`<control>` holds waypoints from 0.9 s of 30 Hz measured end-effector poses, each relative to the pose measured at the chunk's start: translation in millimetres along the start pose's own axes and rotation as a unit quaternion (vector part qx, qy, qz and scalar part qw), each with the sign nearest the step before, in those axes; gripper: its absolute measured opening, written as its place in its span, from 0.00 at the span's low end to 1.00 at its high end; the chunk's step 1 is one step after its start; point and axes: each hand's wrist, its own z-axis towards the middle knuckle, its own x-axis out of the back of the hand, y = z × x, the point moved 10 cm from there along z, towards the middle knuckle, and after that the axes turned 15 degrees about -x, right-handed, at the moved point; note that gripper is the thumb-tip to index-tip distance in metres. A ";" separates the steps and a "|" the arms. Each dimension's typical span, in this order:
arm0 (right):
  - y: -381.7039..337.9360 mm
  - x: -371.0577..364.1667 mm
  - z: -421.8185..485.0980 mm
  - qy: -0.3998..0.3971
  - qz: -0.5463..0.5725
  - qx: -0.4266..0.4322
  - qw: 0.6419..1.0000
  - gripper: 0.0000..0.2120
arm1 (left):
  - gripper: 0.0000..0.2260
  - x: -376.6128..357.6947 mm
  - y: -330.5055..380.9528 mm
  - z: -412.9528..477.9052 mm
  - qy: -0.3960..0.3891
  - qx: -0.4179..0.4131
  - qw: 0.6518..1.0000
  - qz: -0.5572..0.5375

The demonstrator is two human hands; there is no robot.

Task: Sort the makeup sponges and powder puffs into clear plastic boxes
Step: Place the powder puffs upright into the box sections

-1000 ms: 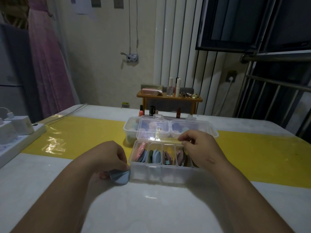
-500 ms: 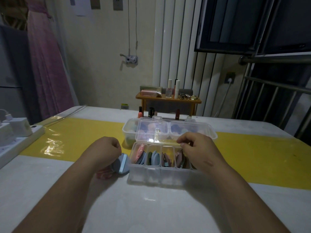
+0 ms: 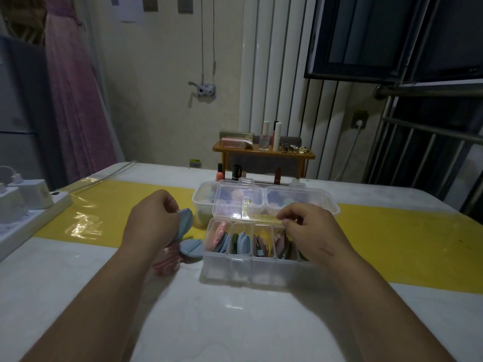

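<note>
Left of the divided box point(image 3: 251, 267) | left hand point(image 3: 153, 223) grips blue puff point(image 3: 186, 221) | right hand point(image 3: 308, 231) pinches lid point(image 3: 243, 205) edge

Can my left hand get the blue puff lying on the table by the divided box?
Probably yes: the loose blue puff lies uncovered just beside the left hand, though that hand is gripping a second blue puff.

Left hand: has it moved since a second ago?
Yes. The left hand, pinching a blue powder puff, has gone from the compartment box's near left corner up towards its far left corner.
</note>
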 end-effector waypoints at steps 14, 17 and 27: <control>-9.6 -7.7 -5.1 -0.057 0.023 0.033 0.998 0.09 | 0.18 -15.7 58.6 -13.4 0.030 -0.150 0.969 -0.195; -14.6 -12.3 -8.5 -0.087 0.034 0.045 0.995 0.11 | 0.17 -20.4 69.3 -17.5 0.018 -0.164 0.961 -0.220; -25.3 -10.6 -14.7 -0.097 0.054 0.071 0.991 0.13 | 0.12 -44.7 93.4 -32.5 -0.099 -0.184 0.943 -0.259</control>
